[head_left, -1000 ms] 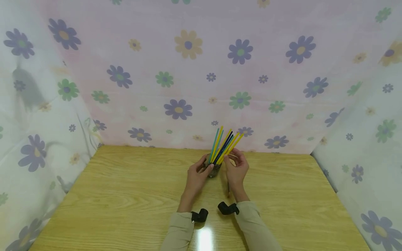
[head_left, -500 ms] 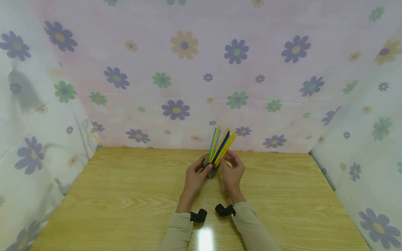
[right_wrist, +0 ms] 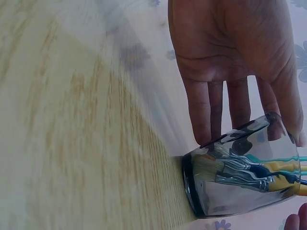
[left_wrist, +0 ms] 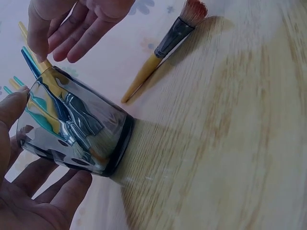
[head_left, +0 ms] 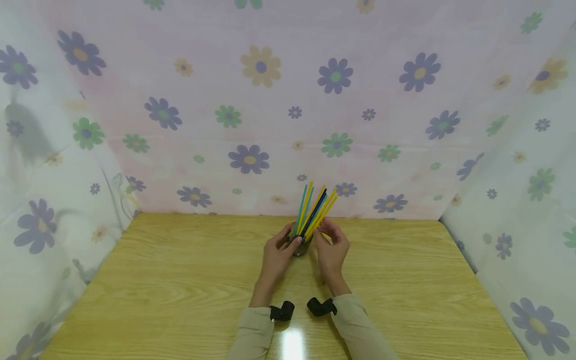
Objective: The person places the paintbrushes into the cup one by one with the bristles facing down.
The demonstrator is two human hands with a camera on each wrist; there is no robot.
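A clear drinking glass (right_wrist: 235,201) stands on the table, holding several paintbrushes bristles down. Their yellow, teal and dark blue handles (head_left: 321,205) fan out above its rim and lean right in the head view. My left hand (head_left: 278,254) holds the glass from the left, thumb near the rim and fingers around the far side. With thumb and fingers, my right hand (head_left: 332,251) pinches a yellow-handled paintbrush (left_wrist: 44,65) at the glass's rim. Another paintbrush (left_wrist: 165,50), with a yellow handle and reddish bristles, lies on the wood beside the glass.
The wooden table (head_left: 189,280) runs back to a flowered cloth (head_left: 288,100), which also hangs along both sides. Black wrist-worn cameras (head_left: 282,311) sit at both cuffs. A light glare shows on the near tabletop.
My right hand has moved left, closer to the glass, bringing the rightmost yellow brush nearer the others. My left hand keeps its hold on the glass. The head view has shifted slightly.
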